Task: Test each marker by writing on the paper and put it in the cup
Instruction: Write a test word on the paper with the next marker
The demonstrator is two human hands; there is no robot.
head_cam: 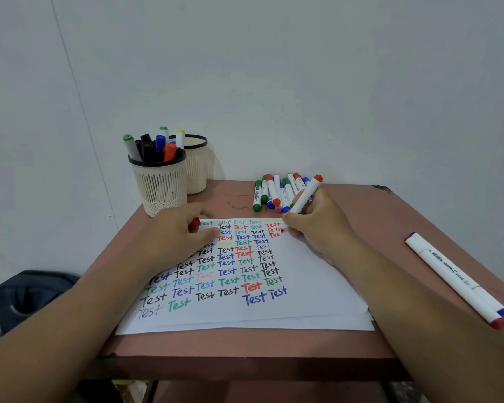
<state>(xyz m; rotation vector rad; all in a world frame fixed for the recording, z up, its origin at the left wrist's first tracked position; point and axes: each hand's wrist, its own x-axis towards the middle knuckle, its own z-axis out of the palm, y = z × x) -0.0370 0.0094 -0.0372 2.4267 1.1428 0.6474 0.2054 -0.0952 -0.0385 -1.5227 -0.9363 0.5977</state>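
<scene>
Writing the last letters of a red "Test", the right hand point(314, 228) gripped a red marker point(303, 199) with its tip on the paper point(303, 286) near the sheet's far right edge. The left hand point(181, 231) pinned the sheet flat and held the red cap point(194, 223), judged ready for recapping. The front cup point(162, 181) stood crowded; the rear cup point(197, 167) had room. Untested markers point(277, 191) lay just beyond the paper, and two markers point(454, 279) rested near the counter point(390, 216) edge.

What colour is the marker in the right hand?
Red, with a white barrel; the head view shows it.
</scene>
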